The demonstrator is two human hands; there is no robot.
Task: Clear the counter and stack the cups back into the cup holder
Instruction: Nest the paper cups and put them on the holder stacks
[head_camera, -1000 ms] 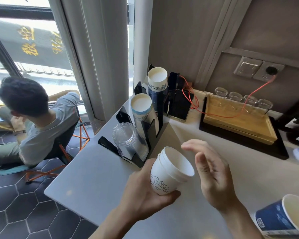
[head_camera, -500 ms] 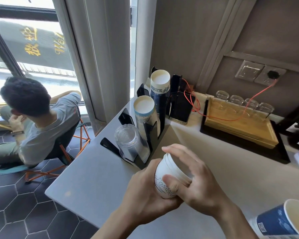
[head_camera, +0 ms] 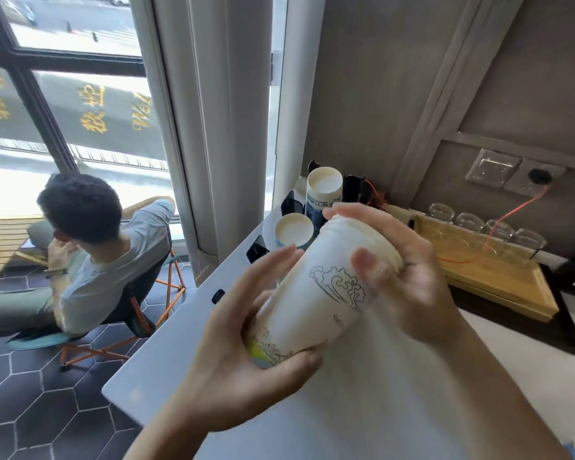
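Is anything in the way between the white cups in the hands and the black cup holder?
Nothing visible blocks them. The left hand and right hand hold the white paper cup stack with a wave drawing in the air, just in front of the black cup holder; it hides the nearest slots.

Both forearms are reaching up from the bottom edge, bare and angled inward toward each other. The left hand [head_camera: 243, 353] is cupping the narrow lower end of the white cup stack [head_camera: 322, 300], thumb pressing below it, fingers [head_camera: 263, 270] stretched loosely along its far side. The right hand [head_camera: 409, 277] is wrapping the wide upper end, thumb lying across the near face and fingers curling over the rim. The two grips are sitting close together, palms facing.
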